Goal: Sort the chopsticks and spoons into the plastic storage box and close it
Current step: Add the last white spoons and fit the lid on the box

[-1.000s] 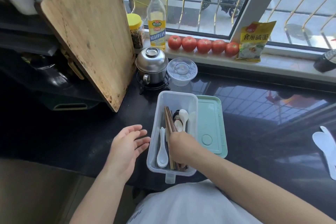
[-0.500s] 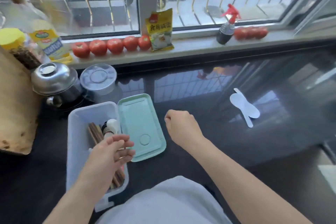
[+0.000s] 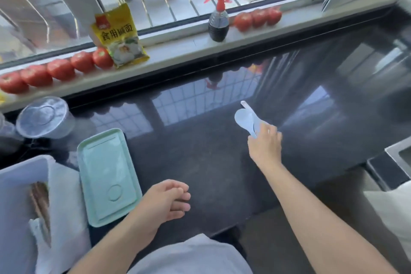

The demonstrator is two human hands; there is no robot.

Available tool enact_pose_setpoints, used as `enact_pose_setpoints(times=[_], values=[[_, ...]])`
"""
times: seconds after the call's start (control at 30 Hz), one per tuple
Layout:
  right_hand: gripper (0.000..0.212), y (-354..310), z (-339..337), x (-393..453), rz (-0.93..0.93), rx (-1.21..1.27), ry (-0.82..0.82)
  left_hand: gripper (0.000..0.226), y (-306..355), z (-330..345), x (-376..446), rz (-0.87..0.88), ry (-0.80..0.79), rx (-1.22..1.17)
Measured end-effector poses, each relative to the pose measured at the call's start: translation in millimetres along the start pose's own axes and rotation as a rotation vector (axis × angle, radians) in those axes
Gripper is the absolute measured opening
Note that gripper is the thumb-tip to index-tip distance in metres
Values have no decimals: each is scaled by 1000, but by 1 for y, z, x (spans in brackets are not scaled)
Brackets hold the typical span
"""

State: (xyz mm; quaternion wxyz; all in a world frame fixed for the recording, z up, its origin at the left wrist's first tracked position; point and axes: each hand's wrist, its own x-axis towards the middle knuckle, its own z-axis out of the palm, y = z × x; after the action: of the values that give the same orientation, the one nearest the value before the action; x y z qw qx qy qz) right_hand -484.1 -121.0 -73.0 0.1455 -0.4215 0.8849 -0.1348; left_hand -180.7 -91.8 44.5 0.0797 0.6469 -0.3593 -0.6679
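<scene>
**Reaching for the white spoons on the counter**

Only one view here, from my head cam looking down, so this is all from that.

My right hand (image 3: 264, 147) is stretched out over the black countertop (image 3: 200, 151), fingertips down on the handle ends of two white plastic spoons (image 3: 246, 119) that lie crossed over each other, bowls pointing away from me. My fingers are bent down onto them, but the frame is blurry there, so I honestly can't tell whether I'm pinching them or only touching.

My left hand (image 3: 165, 201) is closer to my body, hovering above the counter just to the right of the mint green lid (image 3: 106, 176). It's relaxed, fingers loosely curled, nothing in it.

The lid lies flat on the counter, right up against the clear plastic storage box (image 3: 64, 196), which is at the far left edge and partly cut off. The box is open, and I can see brown chopsticks (image 3: 41, 204) lying lengthwise inside it. There's something white in there near the front too, but it's too smeared to name.

Behind that, a clear round container (image 3: 44, 117) sits by the wall. On the windowsill (image 3: 178, 48): a row of tomatoes (image 3: 60, 69), a yellow packet (image 3: 119, 35), a dark spray bottle with a red trigger (image 3: 219, 18), and more tomatoes (image 3: 258, 18) to its right.
</scene>
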Motion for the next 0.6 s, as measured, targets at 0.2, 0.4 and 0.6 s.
enact_pose_setpoints(times=[0.2,0.4,0.6], values=[[49,-5,27,41,-30,-259,-11,18,-6,-15,-14,-16,99,6],[26,-37,31,-38,-86,-262,-207,19,-19,-26,-20,-45,26,24],[15,-131,-33,-155,-93,512,-614,23,-9,-24,-27,142,-73,-116]])
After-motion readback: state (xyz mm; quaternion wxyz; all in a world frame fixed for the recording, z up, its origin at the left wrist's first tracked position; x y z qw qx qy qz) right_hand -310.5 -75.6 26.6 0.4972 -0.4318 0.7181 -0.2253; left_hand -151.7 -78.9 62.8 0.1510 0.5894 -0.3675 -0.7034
